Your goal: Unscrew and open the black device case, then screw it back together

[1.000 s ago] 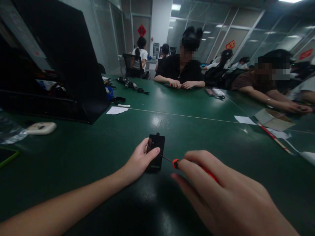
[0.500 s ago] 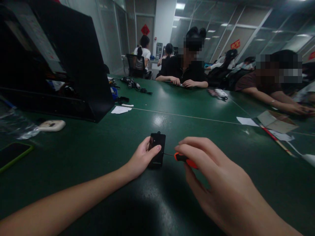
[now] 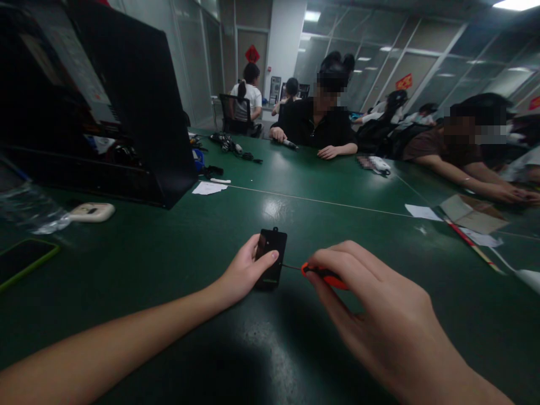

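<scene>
A small black rectangular device [image 3: 272, 253] lies flat on the green table [image 3: 169, 264], a short tab at its far end. My left hand [image 3: 243, 273] grips it from the left, thumb pressed across its top. My right hand [image 3: 371, 315] is closed around a small screwdriver with an orange-red handle [image 3: 324, 275]. Its thin metal shaft points left and meets the device's right edge.
A large black case [image 3: 126, 107] stands at the left, with a beige remote [image 3: 90, 212], a plastic bottle [image 3: 25, 208] and a green-edged phone [image 3: 23, 259] near it. Paper scraps [image 3: 210, 188] and a red stick [image 3: 475, 244] lie farther off. Other people sit along the table's far and right sides.
My right hand has moved in from the near right, closing its grip on the screwdriver and steadying the tip at the device's edge. The person opposite has lifted a tool in one hand.
</scene>
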Demonstrator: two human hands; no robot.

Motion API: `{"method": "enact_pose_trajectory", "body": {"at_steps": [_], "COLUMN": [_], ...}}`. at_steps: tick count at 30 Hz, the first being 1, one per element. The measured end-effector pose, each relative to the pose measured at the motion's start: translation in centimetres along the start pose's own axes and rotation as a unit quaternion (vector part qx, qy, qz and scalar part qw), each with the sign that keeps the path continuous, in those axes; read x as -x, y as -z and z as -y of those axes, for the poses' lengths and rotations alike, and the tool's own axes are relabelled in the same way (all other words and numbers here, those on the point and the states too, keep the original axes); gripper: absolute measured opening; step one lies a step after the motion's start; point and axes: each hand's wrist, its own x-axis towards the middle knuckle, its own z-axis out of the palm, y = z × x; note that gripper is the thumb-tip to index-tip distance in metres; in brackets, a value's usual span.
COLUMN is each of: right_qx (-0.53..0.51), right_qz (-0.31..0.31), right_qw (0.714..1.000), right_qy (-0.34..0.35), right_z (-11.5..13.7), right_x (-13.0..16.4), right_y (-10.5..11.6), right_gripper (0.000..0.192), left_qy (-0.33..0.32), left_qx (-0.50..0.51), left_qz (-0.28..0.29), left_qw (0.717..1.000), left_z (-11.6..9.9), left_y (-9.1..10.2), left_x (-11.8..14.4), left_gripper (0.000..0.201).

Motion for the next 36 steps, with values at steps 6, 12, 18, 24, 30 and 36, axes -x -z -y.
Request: {"method": "enact_pose_trajectory", "body": {"at_steps": [6, 12, 18, 24, 30, 36], "right_qx": [-0.024, -0.005, -0.003, 0.01, 0.037, 0.063], "right_qz": [0.034, -0.041, -0.065, -0.059, -0.007, -0.041], "right_qw": [0.999, 0.999, 0.998, 0.998, 0.998, 0.995], "right_qy": [-0.01, 0.004, 0.02, 0.019, 0.044, 0.058], "right_z": [0.1, 0.4, -0.1, -0.5, 0.1, 0.2], "right_x": [0.3, 0.2, 0.2, 0.2, 0.9, 0.8], "right_y": [0.6, 1.1, -0.1, -0.2, 0.1, -0.2], "right_gripper": [0.028, 0.017, 0.018, 0.017, 0.023, 0.015], "left_qy": [-0.001, -0.005, -0.014, -0.023, -0.062, -0.087], "left_qx": [0.003, -0.007, -0.024, -0.037, -0.085, -0.123], "left_qz": [-0.005, 0.006, 0.01, 0.001, -0.045, -0.064], "left_qw": [1.0, 1.0, 1.0, 0.999, 0.993, 0.987], "left_z": [0.3, 0.3, 0.1, -0.2, -0.5, -0.4], "left_y": [0.1, 0.1, -0.1, -0.3, -0.4, -0.3], "left_x": [-0.1, 0.0, -0.1, 0.1, 0.6, 0.7], "left_gripper": [0.041, 0.036, 0.033, 0.03, 0.026, 0.025]}}
